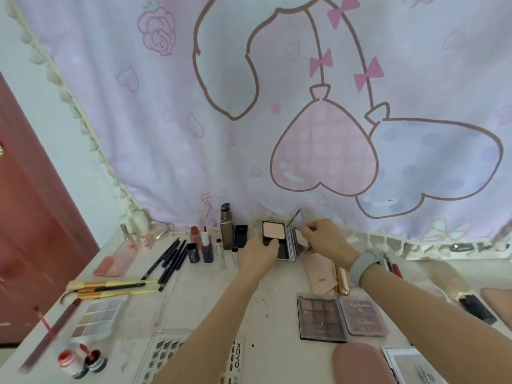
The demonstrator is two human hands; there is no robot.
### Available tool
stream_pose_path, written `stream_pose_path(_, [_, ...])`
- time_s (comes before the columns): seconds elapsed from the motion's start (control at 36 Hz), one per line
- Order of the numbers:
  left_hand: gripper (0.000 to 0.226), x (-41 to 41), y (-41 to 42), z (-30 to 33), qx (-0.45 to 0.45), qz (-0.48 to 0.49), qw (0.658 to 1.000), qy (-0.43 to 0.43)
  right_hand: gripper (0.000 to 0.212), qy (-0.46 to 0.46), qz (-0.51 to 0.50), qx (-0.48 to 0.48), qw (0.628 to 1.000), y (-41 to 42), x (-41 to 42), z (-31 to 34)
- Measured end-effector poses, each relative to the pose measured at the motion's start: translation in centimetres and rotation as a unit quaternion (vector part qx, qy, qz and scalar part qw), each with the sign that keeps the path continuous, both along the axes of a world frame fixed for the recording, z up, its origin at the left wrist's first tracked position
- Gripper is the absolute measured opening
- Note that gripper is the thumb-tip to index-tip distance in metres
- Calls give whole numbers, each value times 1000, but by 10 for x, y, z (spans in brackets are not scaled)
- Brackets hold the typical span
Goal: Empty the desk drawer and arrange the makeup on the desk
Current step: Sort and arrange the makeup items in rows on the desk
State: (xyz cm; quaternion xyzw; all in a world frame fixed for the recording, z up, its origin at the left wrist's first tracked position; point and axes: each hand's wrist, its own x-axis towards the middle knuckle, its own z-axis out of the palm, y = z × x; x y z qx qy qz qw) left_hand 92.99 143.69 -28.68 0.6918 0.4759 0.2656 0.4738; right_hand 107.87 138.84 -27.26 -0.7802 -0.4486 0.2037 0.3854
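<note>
A black powder compact [274, 231] stands open at the back of the desk [194, 295], its pale powder pan facing me and its mirrored lid [294, 239] swung out to the right. My left hand [260, 252] grips the compact's lower front edge. My right hand [322, 235] pinches the top of the lid, thumb and fingers curled on it. Lipsticks [206, 245], a tall foundation bottle [226, 230] and black pencils [171, 257] line up to the left of the compact.
A dark eyeshadow palette [321, 318] lies open at right front, a pale palette [98, 318] and gold-handled brushes [110, 288] at left. Small jars [80, 361] sit near the left corner. A pink pouch [321, 275] and gold tube [343, 279] lie under my right wrist. A pink curtain [277, 106] hangs behind.
</note>
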Motion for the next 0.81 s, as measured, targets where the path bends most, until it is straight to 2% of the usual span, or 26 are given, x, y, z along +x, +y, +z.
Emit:
stream_pose_path(0.06, [19, 3, 1, 0, 29, -23, 998, 41, 35, -10, 6, -6, 1000, 7, 0, -3])
stream_pose_path(0.11, [37, 7, 3, -3, 54, -60, 992, 101, 37, -27, 11, -15, 999, 12, 2, -5])
stream_pose_path(0.19, [67, 12, 8, -14, 58, -100, 972, 207, 41, -40, 16, -19, 999, 16, 6, -9])
stream_pose_path(0.31, [91, 14, 11, -23, 86, -126, 942, 298, 35, -28, 22, -9, 999, 16, 10, -14])
stream_pose_path(0.44, [83, 13, 12, -28, 145, -119, 927, 326, 41, -3, 23, 18, 1000, 13, 9, -17])
stream_pose_path(0.53, [81, 9, 7, -28, 161, -127, 921, 331, 39, -40, -5, 25, 999, 3, 9, -20])
stream_pose_path(0.61, [72, 4, 0, -25, 199, -124, 913, 334, 31, -134, -11, 30, 990, -14, 11, -25])
stream_pose_path(0.67, [62, 0, -8, -23, 239, -117, 903, 338, 30, -216, -1, -6, 976, -26, 9, -29])
stream_pose_path(0.75, [50, -6, -22, -23, 297, -129, 874, 364, 37, -362, 1, -104, 926, -39, 1, -39])
stream_pose_path(0.81, [47, -10, -30, -25, 308, -148, 862, 374, 44, -423, 1, -159, 892, -43, -7, -43])
